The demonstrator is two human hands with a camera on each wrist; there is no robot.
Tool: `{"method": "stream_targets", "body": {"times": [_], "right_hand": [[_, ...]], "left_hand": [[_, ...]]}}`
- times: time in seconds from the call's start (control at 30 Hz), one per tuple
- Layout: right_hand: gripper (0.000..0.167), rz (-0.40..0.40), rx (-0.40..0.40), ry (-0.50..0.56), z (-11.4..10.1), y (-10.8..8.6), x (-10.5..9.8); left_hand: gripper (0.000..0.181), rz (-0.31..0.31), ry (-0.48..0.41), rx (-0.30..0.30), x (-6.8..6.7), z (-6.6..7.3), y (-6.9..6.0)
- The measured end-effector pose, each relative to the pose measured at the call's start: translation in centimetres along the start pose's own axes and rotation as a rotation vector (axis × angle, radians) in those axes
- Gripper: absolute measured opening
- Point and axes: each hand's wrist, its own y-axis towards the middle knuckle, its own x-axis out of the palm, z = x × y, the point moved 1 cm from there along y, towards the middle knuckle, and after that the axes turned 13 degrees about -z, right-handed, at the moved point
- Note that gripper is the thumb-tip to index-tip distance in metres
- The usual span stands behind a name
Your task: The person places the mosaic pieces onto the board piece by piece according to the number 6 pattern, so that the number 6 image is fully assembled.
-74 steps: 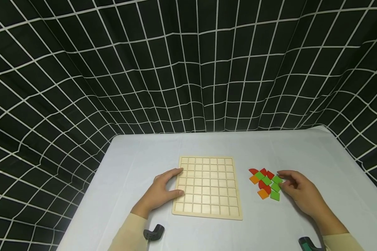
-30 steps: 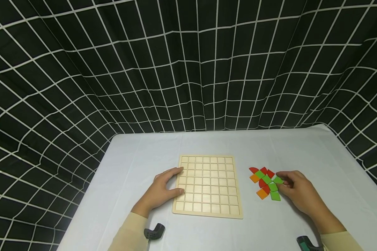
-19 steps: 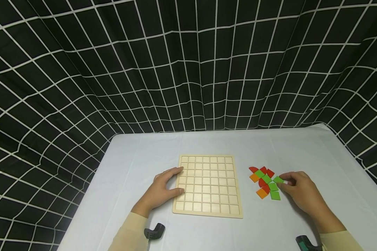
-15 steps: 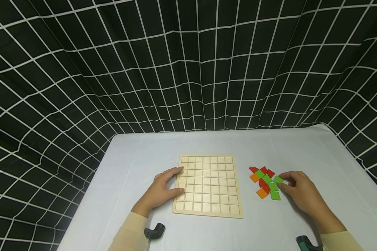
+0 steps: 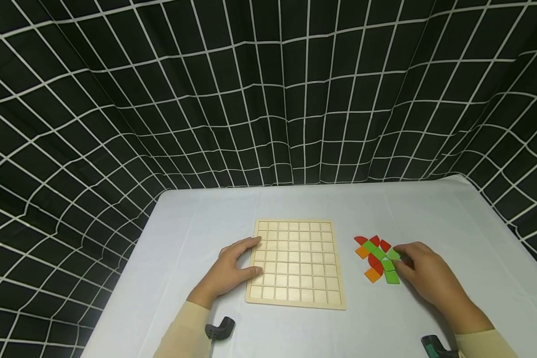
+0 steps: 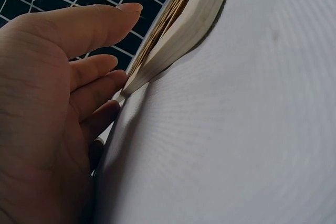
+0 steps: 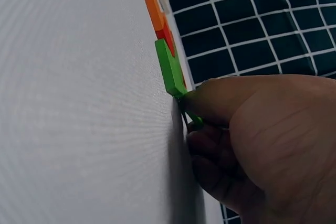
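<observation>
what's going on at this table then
A person's right hand is pinching a green tile at the right edge of a small cluster. The left hand rests at the left edge of a gridded board. The other tiles, in red, orange and green, lie flat on the table between the board and the right hand; none is on the board.

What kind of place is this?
Maybe a curtained filming booth or play-testing corner: black curtains with white grid lines hang behind and beside a white-covered table, where a wooden grid board and coloured tiles lie.
</observation>
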Motion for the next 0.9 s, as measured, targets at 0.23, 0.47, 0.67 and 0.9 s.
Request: {"method": "stream_targets", "body": {"times": [0.23, 0.47, 0.67, 0.9], "right_hand": [[0.037, 0.034, -0.006, -0.021, 0.04, 0.0, 0.02], [0.033, 0.098, -0.005, 0.015, 0.29, -0.07, 0.2], [0.033, 0.148, -0.004, 0.021, 0.36, -0.22, 0.08], [0.033, 0.17, -0.023, 0.026, 0.32, -0.32, 0.16]], "left_hand": [[0.075, -0.007, -0.006, 0.027, -0.08, -0.17, 0.04], [0.073, -0.017, -0.012, 0.038, -0.01, -0.45, 0.05], [0.072, -0.026, 0.013, 0.065, -0.26, -0.31, 0.3], [0.066, -0.069, 0.133, 0.11, -0.27, -0.51, 0.29]]}}
